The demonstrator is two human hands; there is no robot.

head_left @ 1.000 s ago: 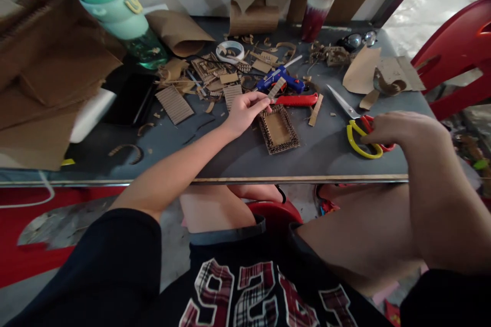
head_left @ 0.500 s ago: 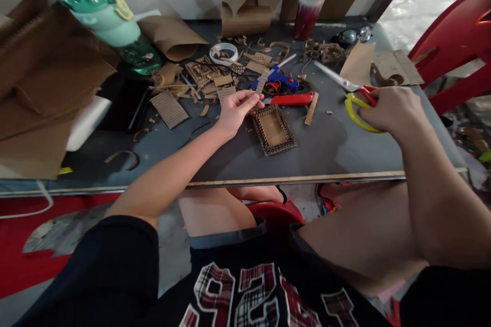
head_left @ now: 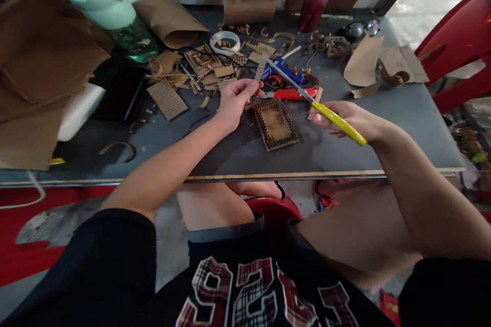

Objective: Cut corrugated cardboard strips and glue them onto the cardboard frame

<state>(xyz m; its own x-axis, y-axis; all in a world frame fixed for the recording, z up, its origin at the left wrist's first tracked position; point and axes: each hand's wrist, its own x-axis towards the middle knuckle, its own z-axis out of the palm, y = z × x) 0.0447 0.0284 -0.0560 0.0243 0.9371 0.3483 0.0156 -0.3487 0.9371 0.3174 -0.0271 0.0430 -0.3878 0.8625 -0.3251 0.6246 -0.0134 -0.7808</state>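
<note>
My left hand (head_left: 235, 101) pinches a narrow corrugated cardboard strip (head_left: 262, 67) and holds it upright above the dark table (head_left: 387, 127). My right hand (head_left: 343, 118) grips the yellow-handled scissors (head_left: 312, 99), whose blades point up and left so that their tip reaches the strip. Between the two hands a small rectangular cardboard frame (head_left: 275, 124) lies flat on the table. Just behind it sit a red utility knife (head_left: 293, 94) and a blue glue gun (head_left: 286, 70).
Cardboard scraps and strips (head_left: 205, 69) litter the table's middle, with a tape roll (head_left: 224, 42), glasses (head_left: 358, 29), a green bottle (head_left: 111, 7) and a red-based cup (head_left: 316, 2) behind. Brown cardboard sheets (head_left: 42, 71) pile up at left. A red chair (head_left: 460, 46) stands at right.
My right hand picked the scissors up from the table's right side and swung them left to the strip. My left hand lifted the strip slightly.
</note>
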